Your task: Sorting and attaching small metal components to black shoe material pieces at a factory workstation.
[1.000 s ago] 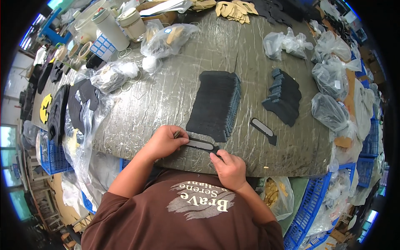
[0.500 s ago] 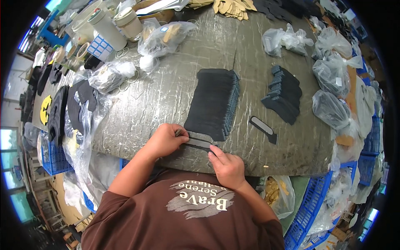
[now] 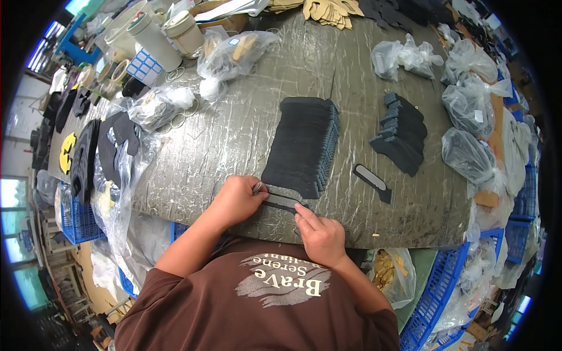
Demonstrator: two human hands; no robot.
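A narrow dark strip with a grey inner band (image 3: pixel 280 201) lies between my hands at the near side of the table. My left hand (image 3: pixel 239 200) is closed on its left end. A small metallic-looking item (image 3: pixel 256 187) shows between those fingers; its kind is unclear. At the strip's right end, my right hand (image 3: pixel 321 235) pinches with thumb and forefinger. Just beyond my hands lies a fanned stack of black cut pieces (image 3: pixel 300 146) with blue-grey edges. To the right rests a single black piece with a pale grey inset (image 3: pixel 372 180), near a smaller black stack (image 3: pixel 403 136).
Tied clear plastic bags (image 3: pixel 468 105) line the right edge, above a blue crate (image 3: pixel 436 286). At the far left stand a white cylindrical container (image 3: pixel 153 44) and a bagged bundle (image 3: pixel 234 55). Tan cut pieces (image 3: pixel 332 13) lie at the back. The tabletop (image 3: pixel 205 140) is wrinkled, shiny sheeting.
The whole view has shifted slightly to the right. Both hands keep their places at the strip's ends, with only slight finger movement on the left.
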